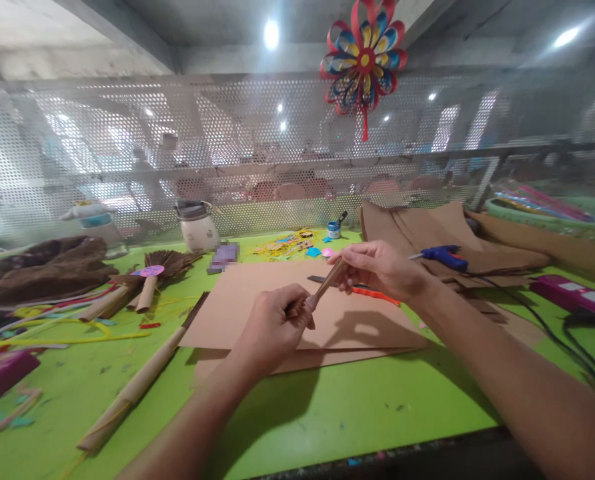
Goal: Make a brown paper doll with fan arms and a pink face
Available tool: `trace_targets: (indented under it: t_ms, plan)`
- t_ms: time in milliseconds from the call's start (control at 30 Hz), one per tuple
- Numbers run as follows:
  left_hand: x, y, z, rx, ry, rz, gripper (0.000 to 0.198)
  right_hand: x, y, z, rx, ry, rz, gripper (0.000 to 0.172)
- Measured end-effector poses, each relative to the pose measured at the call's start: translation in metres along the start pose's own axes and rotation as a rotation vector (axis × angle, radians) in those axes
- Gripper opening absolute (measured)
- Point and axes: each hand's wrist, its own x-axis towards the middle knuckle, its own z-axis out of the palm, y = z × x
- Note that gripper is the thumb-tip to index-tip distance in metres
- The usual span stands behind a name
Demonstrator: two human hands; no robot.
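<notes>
A narrow folded strip of brown paper (329, 280) slants between my two hands, above the sheets. My left hand (276, 325) is closed around its lower end, where several pleat-like edges show in the fist. At the upper end, my right hand (372, 263) pinches the strip between thumb and fingers. Beneath both hands lie flat brown paper sheets (245, 287), with the hands' shadows on them. On the sheets, behind the strip, rests an orange-handled cutting tool (380, 295) with a dark blade; its middle is hidden.
At left lie a long paper roll (132, 390), a pleated brown paper piece (170, 262) and brown cloth (42, 270). At right are a blue glue gun (445, 257) with a cord, more brown paper (417, 227) and a magenta box (575, 297). A lidded jar (199, 230) stands behind.
</notes>
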Motion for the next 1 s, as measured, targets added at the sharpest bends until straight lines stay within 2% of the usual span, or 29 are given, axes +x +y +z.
trace_targets:
  t_ms: [133, 333, 467, 667, 1000]
  plan:
    - [0.002, -0.003, -0.003, -0.134, -0.059, -0.085, 0.032, -0.001, 0.000, -0.001, -0.011, -0.007, 0.000, 0.027]
    - [0.005, -0.003, -0.005, -0.502, -0.147, -0.227, 0.023, -0.003, -0.003, -0.002, -0.076, -0.074, 0.026, 0.028]
    - [0.005, -0.005, -0.004, -0.656, -0.143, -0.309, 0.022, -0.003, -0.001, -0.001, -0.086, -0.103, -0.020, 0.028]
    - [0.007, -0.011, -0.005, -0.745, -0.198, -0.344, 0.021, -0.002, 0.001, 0.001, -0.071, -0.117, -0.058, 0.019]
    - [0.007, -0.011, -0.006, -0.804, -0.183, -0.379, 0.020, -0.005, -0.003, 0.000, -0.010, -0.138, -0.017, 0.023]
